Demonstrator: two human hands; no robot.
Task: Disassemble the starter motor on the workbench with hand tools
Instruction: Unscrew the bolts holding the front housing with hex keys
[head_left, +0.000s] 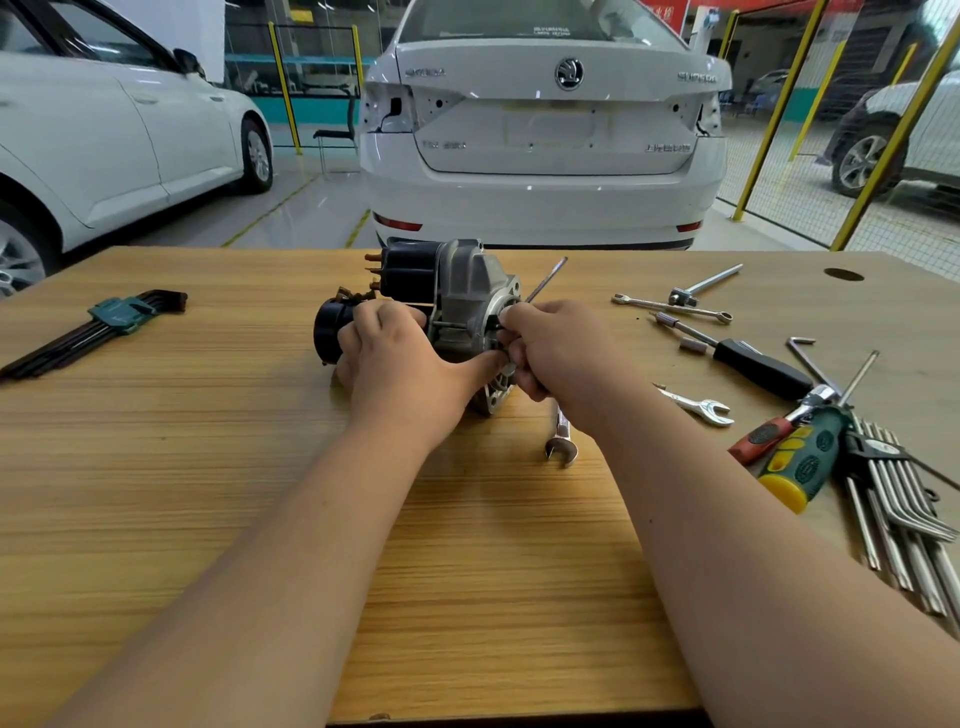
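Two bare forearms reach over the near edge of the worktop (208, 467) toward its middle, where the starter motor (462, 283) lies on its side, closer to the far edge. The left hand (400, 358) grips the motor's dark body from above, fingers curled over it and thumb stretched toward the silver front housing. The right hand (561, 353) is closed round a thin metal rod (546, 279) at the housing's face; the rod's free end slants up and away.

A spanner (561, 441) lies just under the right wrist. Near the left edge sits a set of dark hex keys (104, 322) in a green holder. Toward the right edge lie a long spanner (675, 306), a black-handled driver (758, 370), a small spanner (701, 408), a green and yellow screwdriver (802, 462) and silver hex keys (898, 519). A white car (545, 130) stands beyond the far edge.
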